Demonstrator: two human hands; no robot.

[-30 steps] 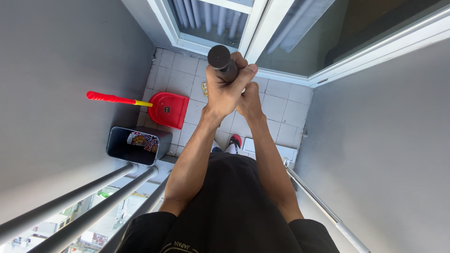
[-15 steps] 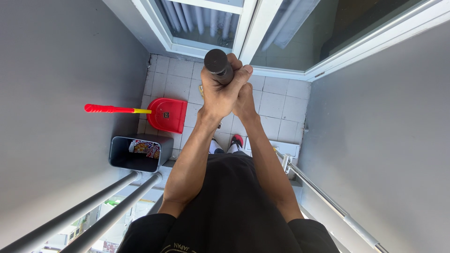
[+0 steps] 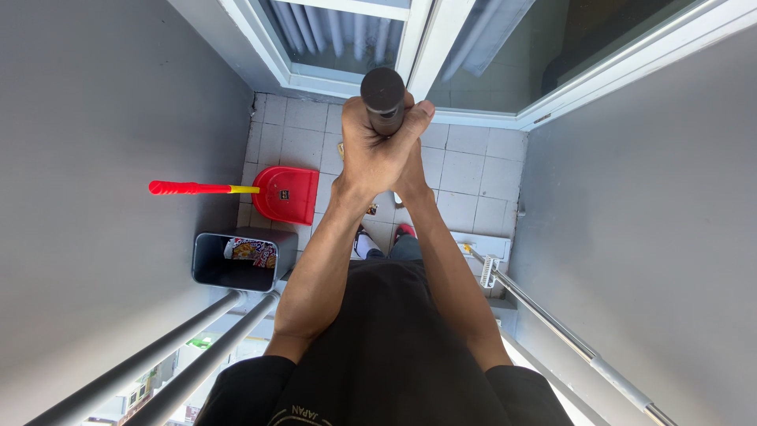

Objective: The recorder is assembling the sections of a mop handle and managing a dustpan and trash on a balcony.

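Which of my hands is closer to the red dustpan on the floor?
Left. Your left hand grips the dark pole on the side toward the red dustpan; your right hand sits behind it, farther away.

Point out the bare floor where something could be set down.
Bare tiles lie between the hands and the right wall, below the glass door frame. The left side is crowded: red dustpan and grey bin. Both hands grip a dark pole.

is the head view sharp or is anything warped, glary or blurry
Head view: bright daylight, mostly sharp; wide-angle distortion splays the grey walls and grey metal railing bars; the dark round pole end, gripped by the left hand and right hand, looms oversized; the glass door shows reflections; the red dustpan stays crisp.
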